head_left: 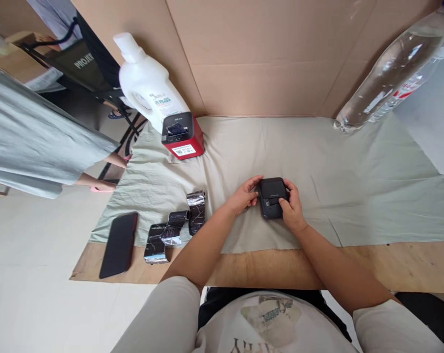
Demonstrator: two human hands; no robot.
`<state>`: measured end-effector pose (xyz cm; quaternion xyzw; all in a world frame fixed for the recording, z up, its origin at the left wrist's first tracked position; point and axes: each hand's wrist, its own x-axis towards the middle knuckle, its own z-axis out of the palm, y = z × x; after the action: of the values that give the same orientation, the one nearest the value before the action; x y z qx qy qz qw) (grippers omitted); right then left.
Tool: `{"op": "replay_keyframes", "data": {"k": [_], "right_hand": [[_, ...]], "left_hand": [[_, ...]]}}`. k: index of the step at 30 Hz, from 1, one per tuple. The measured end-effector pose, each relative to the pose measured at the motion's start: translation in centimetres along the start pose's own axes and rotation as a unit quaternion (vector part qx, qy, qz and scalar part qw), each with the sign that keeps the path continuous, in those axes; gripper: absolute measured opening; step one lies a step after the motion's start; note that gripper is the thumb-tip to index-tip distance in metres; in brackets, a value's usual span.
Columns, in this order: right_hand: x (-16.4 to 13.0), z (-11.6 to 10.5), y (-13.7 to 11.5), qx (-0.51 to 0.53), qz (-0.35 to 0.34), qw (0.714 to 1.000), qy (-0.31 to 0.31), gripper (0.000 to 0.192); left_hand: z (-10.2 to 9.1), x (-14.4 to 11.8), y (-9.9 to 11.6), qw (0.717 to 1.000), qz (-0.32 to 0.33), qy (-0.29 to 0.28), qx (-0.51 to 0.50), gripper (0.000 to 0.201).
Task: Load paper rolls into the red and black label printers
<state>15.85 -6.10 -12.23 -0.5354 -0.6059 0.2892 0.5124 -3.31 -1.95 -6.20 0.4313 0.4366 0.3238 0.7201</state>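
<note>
A small black portable printer [272, 188] lies on the cloth in front of me, its flat lid facing up. My left hand [244, 197] holds its left side, with the fingers closed round the edge and the index finger reaching to the top left corner. On the other side, my right hand [294, 207] grips the right edge. The right thumb presses on the upper face, just below the lid panel. Whatever the fingers do beneath the printer is hidden.
Left of my forearm lie curled silver-black film strips [175, 226] and a dark phone [118, 245]. Further back stand a red and black printer [186, 142] and a white jug [151, 86]. Clear bottles [387, 73] lean at back right. A person [41, 132] stands left.
</note>
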Motion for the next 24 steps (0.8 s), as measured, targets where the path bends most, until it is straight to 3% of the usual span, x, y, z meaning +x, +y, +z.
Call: {"op": "replay_keyframes", "data": {"k": [6, 16, 24], "right_hand": [[-0.1, 0.1, -0.3, -0.003, 0.010, 1.000, 0.007, 0.055], [-0.1, 0.3, -0.6, 0.037, 0.037, 0.998, 0.020, 0.059], [0.9, -0.4, -1.0, 0.154, 0.141, 0.978, 0.008, 0.047]], "left_hand": [[-0.4, 0.3, 0.5, 0.998, -0.046, -0.026, -0.043, 0.082], [0.4, 0.5, 0.3, 0.999, -0.039, 0.023, 0.012, 0.087], [0.0, 0.0, 0.3, 1.000, -0.026, 0.001, -0.007, 0.078]]}}
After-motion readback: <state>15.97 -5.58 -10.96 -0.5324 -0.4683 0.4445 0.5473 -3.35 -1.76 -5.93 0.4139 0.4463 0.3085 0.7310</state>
